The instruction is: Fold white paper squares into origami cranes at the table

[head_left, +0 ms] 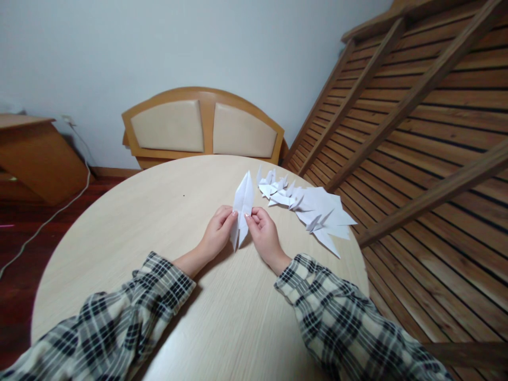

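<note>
A narrow, pointed piece of folded white paper (pixel 243 203) stands upright over the round pale wooden table (pixel 159 222). My left hand (pixel 216 233) pinches its left side with closed fingers. My right hand (pixel 264 233) pinches its right side the same way. Both wrists rest near the table top, in plaid sleeves. Just right of my hands lies a heap of folded white paper figures and sheets (pixel 309 209).
A wooden chair with two beige padded panels (pixel 202 127) stands at the far side of the table. A slatted wooden structure (pixel 416 132) rises on the right. A wooden cabinet (pixel 35 153) and a white cable (pixel 59 206) are on the left floor.
</note>
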`<state>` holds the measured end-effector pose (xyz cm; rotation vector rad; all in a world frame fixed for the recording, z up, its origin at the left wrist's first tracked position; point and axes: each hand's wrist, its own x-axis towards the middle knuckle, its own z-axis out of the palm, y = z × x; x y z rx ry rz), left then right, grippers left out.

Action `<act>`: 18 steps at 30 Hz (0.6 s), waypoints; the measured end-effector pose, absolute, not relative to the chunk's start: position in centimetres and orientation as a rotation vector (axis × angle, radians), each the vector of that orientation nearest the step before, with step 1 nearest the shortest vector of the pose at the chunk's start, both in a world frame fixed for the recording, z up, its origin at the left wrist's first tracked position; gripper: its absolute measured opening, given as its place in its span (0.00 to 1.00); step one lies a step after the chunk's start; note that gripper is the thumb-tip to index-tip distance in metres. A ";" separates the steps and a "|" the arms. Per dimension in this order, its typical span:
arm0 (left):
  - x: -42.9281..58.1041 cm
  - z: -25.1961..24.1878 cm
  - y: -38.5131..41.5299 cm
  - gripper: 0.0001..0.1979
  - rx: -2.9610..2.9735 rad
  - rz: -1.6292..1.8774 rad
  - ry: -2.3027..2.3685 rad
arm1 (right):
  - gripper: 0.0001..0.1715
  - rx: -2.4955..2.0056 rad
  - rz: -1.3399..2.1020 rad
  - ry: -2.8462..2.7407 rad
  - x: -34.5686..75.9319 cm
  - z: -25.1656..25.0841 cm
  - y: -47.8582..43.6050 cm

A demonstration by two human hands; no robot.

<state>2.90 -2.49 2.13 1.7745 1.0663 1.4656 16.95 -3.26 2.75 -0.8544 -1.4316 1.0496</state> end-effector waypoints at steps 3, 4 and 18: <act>2.9 2.3 -2.6 0.12 1.797 1.461 1.071 | 0.11 -0.873 1.055 -1.415 16.9 2.9 -3.3; 2.9 2.3 -2.6 0.13 1.808 1.459 1.076 | 0.11 -0.877 1.051 -1.410 16.9 2.9 -3.3; 3.0 2.5 -3.3 0.16 1.770 1.312 1.128 | 0.14 -0.892 1.042 -1.388 17.0 2.4 -2.9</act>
